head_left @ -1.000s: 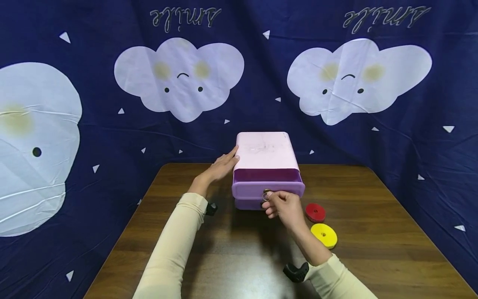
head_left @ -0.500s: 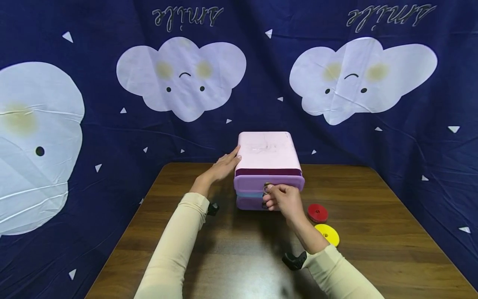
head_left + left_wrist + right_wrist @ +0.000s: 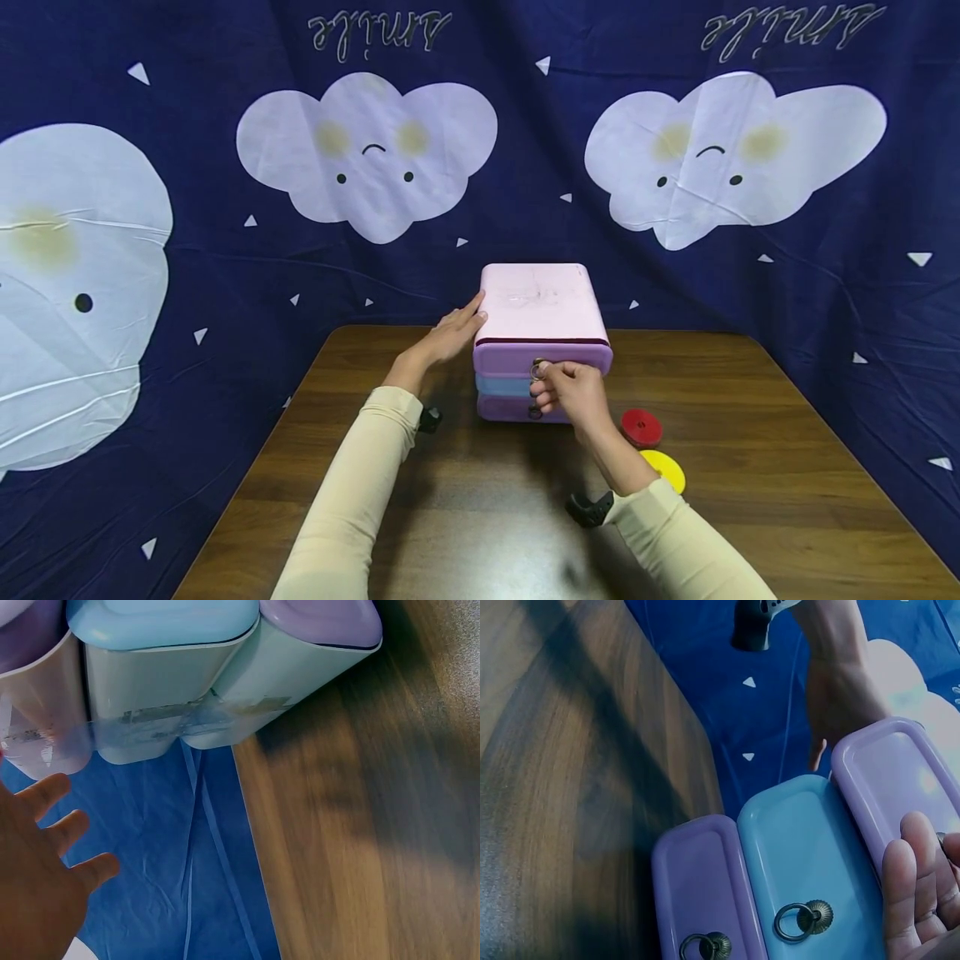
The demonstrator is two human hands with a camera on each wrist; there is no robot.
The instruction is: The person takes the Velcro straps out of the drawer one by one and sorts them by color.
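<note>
A small pink drawer cabinet (image 3: 540, 302) stands toward the back of the table. Its purple top drawer (image 3: 501, 361) sits slightly out, with a thin dark gap under the cabinet's top. My right hand (image 3: 576, 395) pinches that drawer's ring pull (image 3: 537, 370) between thumb and forefinger. Against the cabinet's left side my left hand (image 3: 448, 333) rests with fingers extended; the left wrist view shows those spread fingers (image 3: 69, 831). Below are a blue middle drawer (image 3: 810, 855) and a purple bottom drawer (image 3: 701, 885), each with its own metal ring.
A red roll (image 3: 641, 427) and a yellow roll (image 3: 666, 472) lie on the wooden table (image 3: 465, 517), right of the cabinet and beside the right forearm. Behind the table hangs a dark blue cloth (image 3: 525, 208) printed with clouds.
The purple top drawer has slid back into the cabinet, from well out to almost in, and my right hand has travelled with its ring. My left hand has stayed on the side.
</note>
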